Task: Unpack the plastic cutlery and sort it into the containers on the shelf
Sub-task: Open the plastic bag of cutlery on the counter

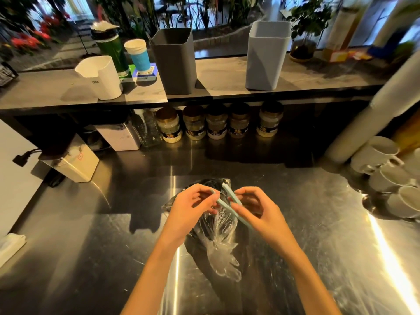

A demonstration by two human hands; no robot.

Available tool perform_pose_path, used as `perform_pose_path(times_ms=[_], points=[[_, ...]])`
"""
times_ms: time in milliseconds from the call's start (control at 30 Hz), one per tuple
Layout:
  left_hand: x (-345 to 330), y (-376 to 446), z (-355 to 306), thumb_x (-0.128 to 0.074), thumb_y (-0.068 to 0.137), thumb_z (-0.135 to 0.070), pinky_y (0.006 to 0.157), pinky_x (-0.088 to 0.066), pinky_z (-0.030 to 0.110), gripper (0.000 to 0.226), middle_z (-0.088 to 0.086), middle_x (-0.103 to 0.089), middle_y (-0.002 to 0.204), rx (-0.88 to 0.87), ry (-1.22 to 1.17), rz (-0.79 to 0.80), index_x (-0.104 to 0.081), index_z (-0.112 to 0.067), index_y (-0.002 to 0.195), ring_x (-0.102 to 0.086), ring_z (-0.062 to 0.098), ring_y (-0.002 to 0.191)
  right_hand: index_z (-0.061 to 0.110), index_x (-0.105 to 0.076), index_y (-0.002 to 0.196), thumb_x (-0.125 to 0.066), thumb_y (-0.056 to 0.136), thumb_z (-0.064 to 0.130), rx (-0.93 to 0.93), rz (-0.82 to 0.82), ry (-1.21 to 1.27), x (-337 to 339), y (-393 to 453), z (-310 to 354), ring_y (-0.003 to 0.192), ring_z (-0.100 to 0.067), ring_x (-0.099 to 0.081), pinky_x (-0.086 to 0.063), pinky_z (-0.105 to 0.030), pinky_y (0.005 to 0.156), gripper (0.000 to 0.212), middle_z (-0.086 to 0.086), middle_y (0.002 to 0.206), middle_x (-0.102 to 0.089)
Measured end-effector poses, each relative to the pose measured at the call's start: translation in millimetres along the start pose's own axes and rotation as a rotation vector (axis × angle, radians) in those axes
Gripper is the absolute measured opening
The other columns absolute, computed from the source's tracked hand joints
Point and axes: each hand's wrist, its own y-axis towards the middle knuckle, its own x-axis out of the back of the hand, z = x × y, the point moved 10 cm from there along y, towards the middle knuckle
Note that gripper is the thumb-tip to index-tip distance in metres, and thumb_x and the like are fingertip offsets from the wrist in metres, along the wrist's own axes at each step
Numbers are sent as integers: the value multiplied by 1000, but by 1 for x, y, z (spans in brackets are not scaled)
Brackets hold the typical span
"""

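At about 6 o'clock on the steel counter (pixel 318 223), a clear plastic bag (pixel 218 237) of dark cutlery lies under both hands. The left hand (pixel 193 210) has its fingers curled, pinching one pale blue-green piece (pixel 221 204); the right hand (pixel 256 208) pinches a second one (pixel 231 196), which crosses the first at the bag's mouth. They look like handles or a clip, but I cannot tell which. To do this step well, it seems wise to draw the pieces apart slowly while the bag stays flat, so nothing spills. The dark grey container (pixel 175 62) stands at 12 o'clock on the shelf (pixel 222 80), the light grey container (pixel 266 57) at 1 o'clock and the white container (pixel 102 76) at 11 o'clock. The jar labels (pixel 217 130) below the shelf are too blurred to read.
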Motion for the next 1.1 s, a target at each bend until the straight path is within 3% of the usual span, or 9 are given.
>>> perform_pose_path(times_ms=[100, 233, 333, 567, 767, 867, 967, 1033, 1100], points=[[2, -2, 8, -73, 89, -12, 76, -62, 34, 21, 9, -75, 93, 13, -59, -83, -65, -4, 107, -75, 25, 84, 23, -68, 114, -81, 86, 20, 42, 19, -70, -6, -6, 2, 104, -7, -71, -56, -23, 91, 31, 10, 108, -75], [-5, -2, 12, -69, 93, -13, 76, -61, 33, 23, 10, -72, 101, -20, -33, -13, -68, -16, 116, -74, 25, 91, 24, -70, 113, -74, 92, 19, 51, 39, -114, -13, -9, 1, 101, -4, -72, -58, -26, 93, 22, 16, 106, -75], [-6, -1, 13, -68, 94, -15, 76, -60, 29, 16, 2, -74, 100, -23, 13, 4, -74, -17, 108, -73, 19, 96, 25, -71, 114, -72, 94, 21, 54, 45, -126, -14, -10, 2, 98, -3, -72, -58, -22, 90, 21, 19, 104, -75], [-3, 12, 19, -74, 89, -15, 82, -60, 26, 12, 0, -77, 93, 2, 64, -70, -77, -15, 101, -74, 17, 87, 24, -75, 107, -76, 89, 16, 21, -28, -122, -1, -11, -5, 88, -3, -75, -58, -19, 83, 19, 16, 94, -77], [-27, 31, 23, -77, 86, -12, 78, -59, 22, 13, 3, -78, 90, 0, 18, -15, -78, -10, 99, -75, 17, 86, 20, -76, 105, -77, 89, 18, -34, -59, -87, 18, -9, -21, 84, -10, -77, -61, -22, 76, 17, 9, 93, -79], [-39, 42, 42, -81, 83, -14, 85, -58, 26, 23, 3, -77, 95, 23, 101, 45, -75, -12, 106, -73, 13, 91, 16, -75, 96, -77, 89, 15, -152, -92, -79, 37, -2, -65, 76, -15, -77, -63, -28, 70, 8, 0, 85, -79], [-36, 45, 57, -82, 82, -19, 85, -57, 23, 25, -2, -73, 99, 11, 219, 19, -73, -19, 105, -70, 8, 90, 13, -72, 90, -77, 88, 7, -366, -282, -173, 77, -3, -149, 62, -16, -74, -65, -39, 68, 7, -11, 83, -76], [-36, 44, 63, -81, 84, -19, 84, -55, 20, 20, -3, -74, 98, 3, 239, 31, -73, -19, 102, -69, 6, 92, 6, -72, 92, -73, 88, 3, -522, -371, -236, 101, -11, -201, 53, -12, -70, -64, -45, 69, 5, -10, 79, -73], [-34, 41, 68, -80, 84, -17, 80, -54, 16, 17, -4, -74, 97, 5, 249, 29, -74, -18, 100, -69, 5, 91, 0, -71, 99, -71, 89, 5, -589, -440, -263, 120, -16, -226, 59, -16, -71, -63, -42, 70, 12, -10, 81, -73]])
